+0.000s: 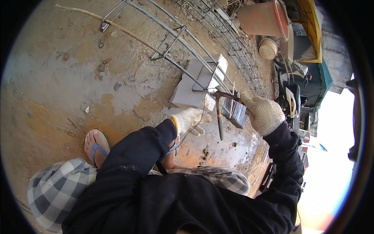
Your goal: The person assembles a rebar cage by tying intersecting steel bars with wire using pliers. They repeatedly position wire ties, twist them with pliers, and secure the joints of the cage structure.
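Both hands wear white knit gloves. Left hand (191, 120) hangs loosely curled just beside the tool handle (220, 124), fingers half open, gripping nothing I can see. Right hand (266, 114) is closed around a bundle of stirrups (235, 110) and thin wires, held over the muddy ground (58, 89). Just above them, the rebar cage (183, 43) rests on a grey block (191, 87). An orange bucket (261, 18) stands well apart, beyond the cage.
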`<state>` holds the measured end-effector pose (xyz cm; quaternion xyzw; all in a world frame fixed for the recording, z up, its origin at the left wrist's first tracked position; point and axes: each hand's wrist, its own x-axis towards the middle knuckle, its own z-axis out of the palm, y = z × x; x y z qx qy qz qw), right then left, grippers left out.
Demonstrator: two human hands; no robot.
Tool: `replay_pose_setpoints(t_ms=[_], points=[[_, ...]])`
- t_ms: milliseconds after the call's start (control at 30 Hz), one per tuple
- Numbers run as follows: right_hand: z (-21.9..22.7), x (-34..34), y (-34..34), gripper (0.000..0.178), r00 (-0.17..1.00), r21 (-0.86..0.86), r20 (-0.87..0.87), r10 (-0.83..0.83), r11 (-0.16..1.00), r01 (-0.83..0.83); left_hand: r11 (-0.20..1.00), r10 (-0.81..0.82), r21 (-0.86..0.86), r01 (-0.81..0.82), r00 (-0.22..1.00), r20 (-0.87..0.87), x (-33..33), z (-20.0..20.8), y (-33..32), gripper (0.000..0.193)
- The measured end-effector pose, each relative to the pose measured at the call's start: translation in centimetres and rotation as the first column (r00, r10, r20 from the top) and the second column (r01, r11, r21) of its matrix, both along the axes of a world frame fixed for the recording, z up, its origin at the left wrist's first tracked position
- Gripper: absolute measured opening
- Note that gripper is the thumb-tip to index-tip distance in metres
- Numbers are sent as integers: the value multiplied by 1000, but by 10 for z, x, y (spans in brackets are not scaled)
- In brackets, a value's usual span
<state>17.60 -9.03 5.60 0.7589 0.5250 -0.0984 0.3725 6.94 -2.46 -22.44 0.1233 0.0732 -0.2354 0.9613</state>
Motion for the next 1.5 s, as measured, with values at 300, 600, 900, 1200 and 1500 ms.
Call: replay_pose_setpoints(t_ms=[300,600,900,1200,1500], points=[[-14,14,44,27,994,-132,-109,13,991,-27,941,195,-282,-185,981,8,17,12,-54,34],[-6,51,59,29,991,-199,-126,43,978,-68,758,219,-635,-149,975,33,28,31,-65,25],[-1,63,52,30,960,-141,-257,-112,987,77,568,357,-797,-206,934,13,29,67,-69,31],[7,72,24,82,194,-524,-559,-806,525,670,545,268,-810,-217,960,-77,21,99,-41,25],[-65,-26,-67,71,-442,-468,-727,-526,-91,879,912,221,-396,-108,942,252,-9,15,-50,27]])
